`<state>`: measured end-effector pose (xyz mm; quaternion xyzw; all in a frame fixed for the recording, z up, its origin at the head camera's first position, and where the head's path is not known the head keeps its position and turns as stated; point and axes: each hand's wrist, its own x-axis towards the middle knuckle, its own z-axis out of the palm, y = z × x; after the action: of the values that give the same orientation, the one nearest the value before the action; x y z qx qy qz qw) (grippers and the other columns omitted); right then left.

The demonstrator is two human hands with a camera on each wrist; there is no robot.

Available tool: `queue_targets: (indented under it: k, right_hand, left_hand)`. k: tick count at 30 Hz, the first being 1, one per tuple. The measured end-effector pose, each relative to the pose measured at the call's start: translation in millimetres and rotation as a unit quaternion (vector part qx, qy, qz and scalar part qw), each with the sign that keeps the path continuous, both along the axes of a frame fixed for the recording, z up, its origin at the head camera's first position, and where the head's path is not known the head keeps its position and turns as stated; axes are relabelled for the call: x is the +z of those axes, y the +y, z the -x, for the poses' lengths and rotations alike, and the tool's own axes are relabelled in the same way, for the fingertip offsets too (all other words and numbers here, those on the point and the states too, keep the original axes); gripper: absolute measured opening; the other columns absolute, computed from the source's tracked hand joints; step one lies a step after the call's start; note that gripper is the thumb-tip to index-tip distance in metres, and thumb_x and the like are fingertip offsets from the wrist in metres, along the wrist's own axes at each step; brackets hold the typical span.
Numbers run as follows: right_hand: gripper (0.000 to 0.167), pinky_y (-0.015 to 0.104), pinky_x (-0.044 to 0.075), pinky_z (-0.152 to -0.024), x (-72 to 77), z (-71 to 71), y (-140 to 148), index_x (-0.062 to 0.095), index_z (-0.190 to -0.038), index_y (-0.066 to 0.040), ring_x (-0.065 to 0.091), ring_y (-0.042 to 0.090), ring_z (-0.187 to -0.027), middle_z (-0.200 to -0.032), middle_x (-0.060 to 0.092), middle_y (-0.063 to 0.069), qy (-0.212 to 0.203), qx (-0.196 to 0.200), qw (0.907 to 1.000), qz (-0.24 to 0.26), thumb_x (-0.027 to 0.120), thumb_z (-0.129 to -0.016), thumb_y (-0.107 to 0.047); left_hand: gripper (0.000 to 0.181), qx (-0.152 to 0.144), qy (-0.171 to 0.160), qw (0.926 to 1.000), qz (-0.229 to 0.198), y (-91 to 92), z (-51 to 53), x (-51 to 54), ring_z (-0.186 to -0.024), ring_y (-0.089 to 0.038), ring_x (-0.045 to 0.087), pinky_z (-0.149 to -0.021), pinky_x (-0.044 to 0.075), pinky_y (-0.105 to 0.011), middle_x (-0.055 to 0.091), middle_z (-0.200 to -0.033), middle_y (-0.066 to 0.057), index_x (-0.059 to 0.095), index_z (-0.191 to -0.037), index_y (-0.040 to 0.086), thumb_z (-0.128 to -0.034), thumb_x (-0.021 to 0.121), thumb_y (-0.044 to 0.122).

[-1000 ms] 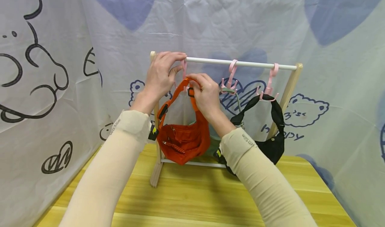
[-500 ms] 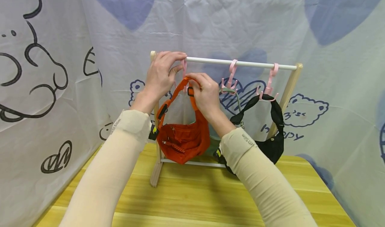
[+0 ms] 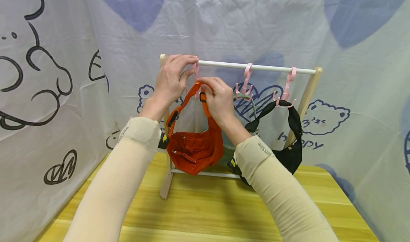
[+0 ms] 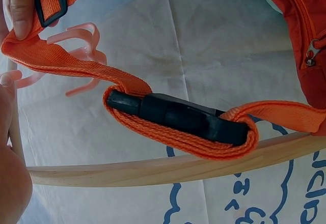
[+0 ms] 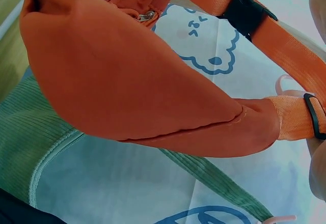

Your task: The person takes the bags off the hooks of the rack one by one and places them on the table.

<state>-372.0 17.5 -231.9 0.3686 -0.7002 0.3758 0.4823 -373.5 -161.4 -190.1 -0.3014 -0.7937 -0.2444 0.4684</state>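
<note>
Backdrop: white cloth with blue hearts and line-drawn figures.
Table: yellow wood-grain top.
Garment rack: wooden side frames with a white upper rail; stands on the table and carries three pink hooks.
Black bag: soft body, partly behind the right forearm; its strap hangs on the right-hand hook; contents hidden.
Orange-red bag: positioned below both hands, in front of the rack's left part. Smooth, curved fabric body with zipped pockets; contents concealed by the fabric.
Green bag: ribbed fabric, behind the orange-red bag; its strap reaches the middle hook; contents not visible.
Left hand: thumb and fingers pinch the left-hand hook at the rail.
Right hand: pinches the top of the orange strap; hands apart, this one lower.
Orange strap: webbing passing just beside the left-hand hook; whether it rests on a prong cannot be told.
Buckle: black side clip, strap webbing folded around it.
Slide adjuster: black rectangular frame near the right hand.
Zip pull: silver metal on the orange-red bag.
</note>
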Motion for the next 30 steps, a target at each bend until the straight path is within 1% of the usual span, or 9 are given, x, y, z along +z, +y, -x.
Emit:
queue_targets:
  k: [6, 10, 15, 21, 23, 28, 30]
  right_hand:
    - [0.016, 0.038, 0.06, -0.08, 0.4, -3.5, 1, 0.079, -0.111, -0.002, 0.072, 0.028, -0.092, -0.104, 0.075, 0.014, -0.003, 0.0, 1.0, -0.003, 0.068, -0.101, -0.007]
    - [0.017, 0.037, 0.06, -0.081, 0.9, -6.6, 2, 0.079, -0.113, -0.002, 0.072, 0.028, -0.093, -0.106, 0.075, 0.015, -0.008, 0.001, 1.0, -0.006, 0.067, -0.102, -0.009]
    - [0.018, 0.037, 0.06, -0.082, 0.3, -9.2, 3, 0.079, -0.114, -0.003, 0.072, 0.027, -0.094, -0.107, 0.075, 0.015, -0.016, 0.002, 0.9999, -0.004, 0.068, -0.101, -0.009]
    - [0.018, 0.037, 0.061, -0.08, 0.5, -10.5, 4, 0.079, -0.114, -0.002, 0.072, 0.028, -0.093, -0.106, 0.075, 0.016, -0.006, 0.004, 0.9999, -0.007, 0.067, -0.101, -0.008]
    - [0.018, 0.037, 0.06, -0.079, 0.2, -10.5, 5, 0.079, -0.114, -0.001, 0.072, 0.028, -0.092, -0.106, 0.075, 0.016, -0.003, 0.007, 1.0, -0.006, 0.067, -0.101, -0.007]
    - [0.017, 0.037, 0.06, -0.076, -1.7, -12.8, 8, 0.079, -0.113, -0.001, 0.072, 0.027, -0.089, -0.105, 0.075, 0.015, -0.001, 0.013, 0.9999, 0.0, 0.068, -0.1, -0.007]
    - [0.017, 0.037, 0.061, -0.075, -2.9, -14.1, 10, 0.079, -0.112, -0.001, 0.072, 0.027, -0.088, -0.105, 0.075, 0.015, 0.0, 0.015, 0.9999, 0.003, 0.069, -0.1, -0.007]
  left_hand:
    - [0.032, 0.002, -0.011, 0.9999, -0.001, 0.3, -2.0, 0.4, -0.131, -0.03, 0.054, -0.12, 0.034, -0.039, 0.067, -0.14, -0.005, 0.07, -0.134, 0.012, -0.1033, 0.062, 0.018]
    - [0.033, 0.0, -0.005, 1.0, -0.001, 0.6, -2.9, 0.8, -0.13, -0.03, 0.054, -0.119, 0.034, -0.039, 0.067, -0.14, -0.006, 0.07, -0.134, 0.012, -0.1027, 0.063, 0.017]
    - [0.033, 0.0, -0.002, 1.0, 0.002, -0.4, -1.5, 1.3, -0.13, -0.031, 0.054, -0.118, 0.035, -0.039, 0.067, -0.139, -0.007, 0.07, -0.134, 0.01, -0.1024, 0.064, 0.016]
    - [0.034, -0.001, 0.008, 0.9999, 0.013, -1.9, -1.6, 4.4, -0.127, -0.033, 0.057, -0.116, 0.037, -0.041, 0.07, -0.135, -0.009, 0.069, -0.134, 0.008, -0.1012, 0.066, 0.014]
    - [0.034, 0.002, 0.0, 0.9998, 0.018, -2.4, -2.6, 5.9, -0.128, -0.033, 0.056, -0.117, 0.037, -0.04, 0.069, -0.135, -0.009, 0.069, -0.135, 0.009, -0.1016, 0.066, 0.015]
    - [0.035, 0.018, -0.034, 0.9988, 0.03, -4.5, -5.3, 8.7, -0.133, -0.031, 0.054, -0.12, 0.034, -0.04, 0.068, -0.137, -0.007, 0.068, -0.137, 0.012, -0.1025, 0.066, 0.018]
    - [0.035, 0.018, -0.039, 0.9986, 0.032, -5.4, -6.3, 8.1, -0.133, -0.031, 0.053, -0.12, 0.034, -0.041, 0.067, -0.139, -0.006, 0.068, -0.138, 0.013, -0.1028, 0.066, 0.019]
